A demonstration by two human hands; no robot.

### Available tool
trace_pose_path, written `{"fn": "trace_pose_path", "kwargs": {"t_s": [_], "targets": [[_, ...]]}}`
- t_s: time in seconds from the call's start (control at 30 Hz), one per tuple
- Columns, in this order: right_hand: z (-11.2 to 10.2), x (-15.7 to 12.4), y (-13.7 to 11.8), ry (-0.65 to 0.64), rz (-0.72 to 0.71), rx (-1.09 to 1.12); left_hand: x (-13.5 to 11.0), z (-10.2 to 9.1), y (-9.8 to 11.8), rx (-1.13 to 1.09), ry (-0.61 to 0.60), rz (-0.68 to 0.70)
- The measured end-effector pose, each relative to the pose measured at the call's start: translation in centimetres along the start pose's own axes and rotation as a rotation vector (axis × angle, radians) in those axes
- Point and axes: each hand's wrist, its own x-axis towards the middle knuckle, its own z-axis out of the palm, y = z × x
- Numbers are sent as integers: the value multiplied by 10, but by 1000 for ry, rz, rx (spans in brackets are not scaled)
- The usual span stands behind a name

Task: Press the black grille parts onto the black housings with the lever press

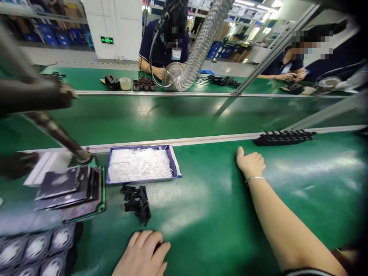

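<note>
**Left hand (143, 255) low, right hand (252, 165) far out**

A green workbench (201, 214) is spreading beneath everything. On its left side a stack of dark plates (66, 183) is lying near a blue tray (171, 155), which is holding thin white sticks (143, 165). A row of black parts (284, 138) is sitting near the bench's far edge, just beyond the right hand and apart from it. A smaller cluster of black parts (139, 203) is resting on the near side of the tray, just beyond the left hand.

The step in hand is apparently one of positioning beside these parts, since neither group is visibly being gripped. Grasping the row would be calling for a little more reach and opened fingers; the cluster would be asking only a short stretch.

The right arm (276, 218) is angling out from the lower right, thumb standing apart from folded fingers. The left hand is hanging palm down, fingers bending loosely, thumb near them. Both palms are facing away, so whether either is holding anything, one cannot tell.
</note>
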Motion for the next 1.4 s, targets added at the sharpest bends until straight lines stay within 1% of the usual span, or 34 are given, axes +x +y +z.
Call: {"fn": "trace_pose_path", "kwargs": {"t_s": [0.1,0.2,0.27,0.3,0.33,0.37,0.4,0.43,0.47,0.5,0.57,0.63,0.67,0.73,0.8,0.83,0.87,0.9,0.93,1.0,1.03,1.07,1.1,1.2,1.33,1.4], "targets": [[-13,-72,-12,-85,-269,126,1,-11,5,-20,-32,-43],[-27,-165,-23,-150,-545,280,-4,-17,12,-10,-39,-51],[-36,-229,-31,-255,-743,376,-10,-18,17,10,-24,-19],[-40,-258,-36,-343,-870,436,-13,-20,20,20,-15,8],[-43,-284,-42,-434,-988,495,-16,-23,23,32,-8,44],[-45,-305,-49,-505,-1077,538,-20,-29,25,42,-5,81],[-47,-322,-57,-548,-1138,565,-24,-36,27,52,-6,106],[-48,-335,-65,-558,-1171,574,-29,-45,27,59,-6,112],[-49,-344,-74,-543,-1184,570,-35,-55,25,66,3,94],[-48,-350,-81,-524,-1197,568,-42,-66,22,78,25,46],[-48,-354,-91,-514,-1223,586,-60,-89,10,131,105,-112],[-49,-354,-93,-552,-1208,639,-83,-107,-9,217,198,-278],[-50,-354,-91,-588,-1174,675,-95,-114,-19,261,229,-341],[-53,-356,-84,-716,-1046,767,-115,-121,-38,328,262,-407],[-57,-360,-75,-938,-862,827,-128,-123,-51,365,260,-416],[-58,-362,-71,-1054,-784,822,-132,-123,-54,376,250,-414],[-60,-364,-67,-1129,-738,795,-134,-123,-56,387,238,-410],[-61,-366,-65,-1150,-737,753,-135,-124,-57,396,229,-409],[-63,-368,-63,-1112,-774,707,-135,-124,-56,399,221,-408],[-64,-373,-60,-930,-895,643,-133,-123,-52,358,205,-399],[-63,-375,-60,-840,-946,632,-132,-122,-49,301,196,-386],[-62,-378,-61,-777,-982,633,-132,-118,-46,220,189,-371],[-61,-381,-61,-741,-1003,643,-132,-114,-43,116,181,-361],[-54,-392,-63,-714,-1017,698,-133,-92,-35,-262,182,-388],[-50,-397,-66,-729,-973,720,-135,-63,-30,-732,310,-510],[-54,-394,-69,-747,-961,710,-135,-56,-28,-868,349,-564]]}}
